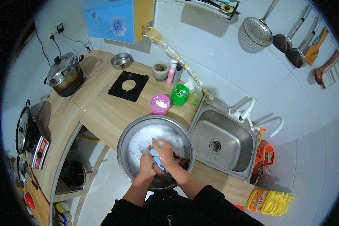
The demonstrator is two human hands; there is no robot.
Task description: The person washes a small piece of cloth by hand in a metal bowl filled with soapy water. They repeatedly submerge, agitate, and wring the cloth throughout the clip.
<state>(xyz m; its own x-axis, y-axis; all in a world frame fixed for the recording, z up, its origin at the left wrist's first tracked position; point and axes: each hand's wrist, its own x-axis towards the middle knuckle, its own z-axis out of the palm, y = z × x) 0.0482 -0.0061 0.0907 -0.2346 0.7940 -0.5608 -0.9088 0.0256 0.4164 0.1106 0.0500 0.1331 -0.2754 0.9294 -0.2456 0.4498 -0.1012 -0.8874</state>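
Note:
A wide stainless steel basin [123, 135] of water and white suds [141, 135] is right before me, at the counter's front edge. Both my hands are inside it, close together. Wet brownish fabric [158, 171] is gripped in my left hand [147, 163]. My right hand [163, 152] closes on a light-blue piece [157, 162], pressed against that fabric; whether it is a cloth or a sponge I cannot tell. More dark brown fabric [182, 162] lies in the water on the right. Palms and some fingers are hidden.
Right of the basin is a steel sink [214, 127] with white faucets [244, 108]. Behind it stand a pink cup [160, 104], a green container [180, 95] and bottles. A lidded pot [65, 75] and a black burner plate [128, 86] are further left. Yellow oil jugs [268, 202] stand at right.

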